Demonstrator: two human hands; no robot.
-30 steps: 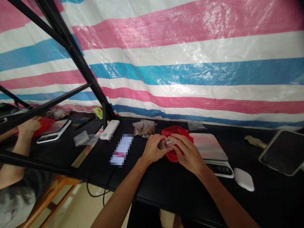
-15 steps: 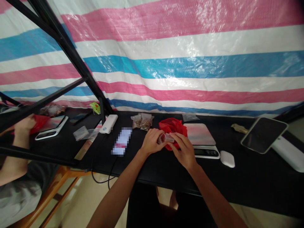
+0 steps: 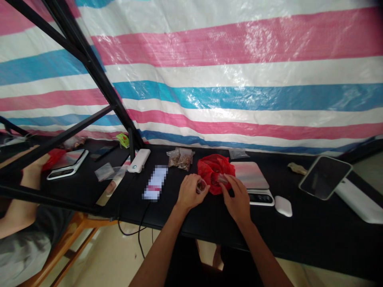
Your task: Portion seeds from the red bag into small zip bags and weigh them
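Note:
My left hand (image 3: 190, 192) is closed around a small clear plastic bag (image 3: 201, 185), its round mouth open upward and something brownish inside. To its right, my right hand (image 3: 237, 196) pinches a small clear piece of plastic (image 3: 222, 179) over the red plastic bag (image 3: 206, 162); its exact kind is hard to make out. The red bag stands open between and beyond my hands, with dark reddish bits in it. Just right of it is a kitchen scale (image 3: 253, 175) with a silver plate, partly behind my right hand.
Filled small bags (image 3: 183, 158) lie behind my left hand, near a phone (image 3: 156, 182) and a white power bank (image 3: 139, 160). A white earbud case (image 3: 283, 206) and a propped phone (image 3: 325, 177) are on the right. At left, beyond the black frame, another person's arm (image 3: 30, 181) reaches over the table.
My hands have come apart. The right one has moved with the clear plastic piece from the small bag's mouth to over the red bag. The whole view has shifted slightly.

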